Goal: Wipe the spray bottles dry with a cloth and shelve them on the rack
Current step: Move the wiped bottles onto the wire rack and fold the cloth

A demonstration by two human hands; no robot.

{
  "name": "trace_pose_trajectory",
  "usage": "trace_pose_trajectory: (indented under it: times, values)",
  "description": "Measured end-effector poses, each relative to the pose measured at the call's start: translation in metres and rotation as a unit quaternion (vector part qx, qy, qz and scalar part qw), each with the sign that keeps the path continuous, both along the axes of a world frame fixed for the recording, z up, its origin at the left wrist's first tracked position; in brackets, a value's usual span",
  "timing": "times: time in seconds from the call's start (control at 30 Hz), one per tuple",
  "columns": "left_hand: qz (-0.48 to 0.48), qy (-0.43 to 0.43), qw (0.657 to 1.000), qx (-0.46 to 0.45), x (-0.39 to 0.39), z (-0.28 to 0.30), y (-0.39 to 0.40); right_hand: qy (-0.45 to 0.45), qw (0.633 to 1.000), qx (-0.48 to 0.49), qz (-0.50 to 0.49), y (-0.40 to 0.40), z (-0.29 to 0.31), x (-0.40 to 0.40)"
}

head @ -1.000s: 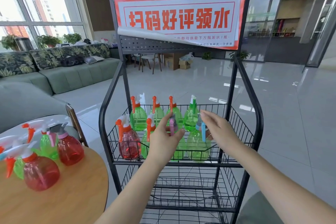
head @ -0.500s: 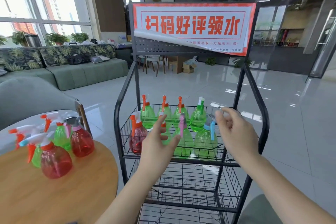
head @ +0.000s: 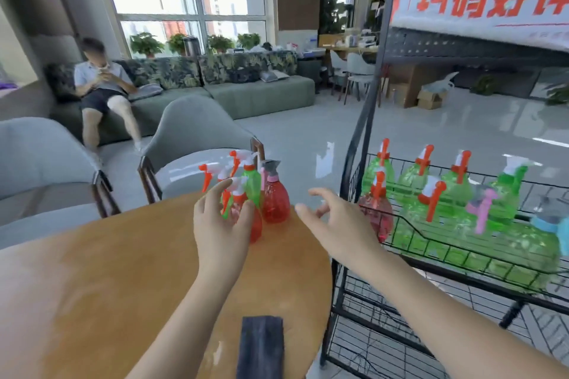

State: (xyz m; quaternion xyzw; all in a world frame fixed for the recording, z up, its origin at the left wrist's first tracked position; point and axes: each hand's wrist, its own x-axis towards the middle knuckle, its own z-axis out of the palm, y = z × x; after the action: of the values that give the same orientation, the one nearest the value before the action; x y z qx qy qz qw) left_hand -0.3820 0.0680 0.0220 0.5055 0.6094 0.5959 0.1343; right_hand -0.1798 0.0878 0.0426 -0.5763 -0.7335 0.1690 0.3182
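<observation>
Both hands reach over a round wooden tabletop (head: pixel 123 286), neither holding anything. The left grip (head: pixel 223 224), fingers spread and relaxed, hovers just in front of a cluster of spray bottles (head: pixel 252 191) on the tabletop's far edge: red and green ones with orange, white and pink triggers; whether it touches the nearest cannot be told. The right grip (head: pixel 335 224), likewise spread and empty, hangs between that cluster and the rack (head: pixel 354 138). To its right, the rack's top wire basket (head: pixel 409 234) holds two rows of bottles (head: pixel 455 194), mostly green, one red at the near left corner. A dark folded cloth (head: pixel 261 348) lies on the tabletop below the hands. Beyond are grey chairs (head: pixel 197 123), a green sofa (head: pixel 258 95) with a seated person (head: pixel 101 86), tall windows and a glossy floor.
</observation>
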Motion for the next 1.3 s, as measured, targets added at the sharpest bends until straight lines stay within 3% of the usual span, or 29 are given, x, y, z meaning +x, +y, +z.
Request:
trace_pose_trajectory:
  times: [0.23,0.43,0.57,0.67,0.73,1.0,1.3]
  values:
    - [-0.008,0.028,0.994,-0.101,-0.045,-0.004,0.062,0.035,0.999,-0.029,-0.022,0.082,0.000,-0.076]
    - [-0.062,0.013,0.986,-0.154,-0.060,0.000,0.083,-0.045,0.994,-0.050,-0.081,0.140,0.004,-0.103]
    - [-0.111,-0.054,0.979,-0.163,-0.068,0.005,0.080,0.156,0.984,-0.083,-0.029,0.157,-0.007,-0.107]
    - [-0.168,-0.147,0.958,-0.177,-0.067,0.010,0.069,0.322,0.935,-0.148,0.002,0.159,-0.017,-0.101]
    - [-0.188,-0.179,0.949,-0.179,-0.063,0.013,0.056,0.368,0.913,-0.174,0.042,0.148,-0.021,-0.093]
    - [-0.241,-0.171,0.946,-0.136,-0.017,0.012,-0.033,0.333,0.927,-0.145,0.096,0.013,-0.029,-0.013]
    - [-0.397,-0.166,0.899,-0.082,0.103,-0.028,-0.130,0.390,0.914,-0.094,-0.065,-0.163,-0.061,0.119]
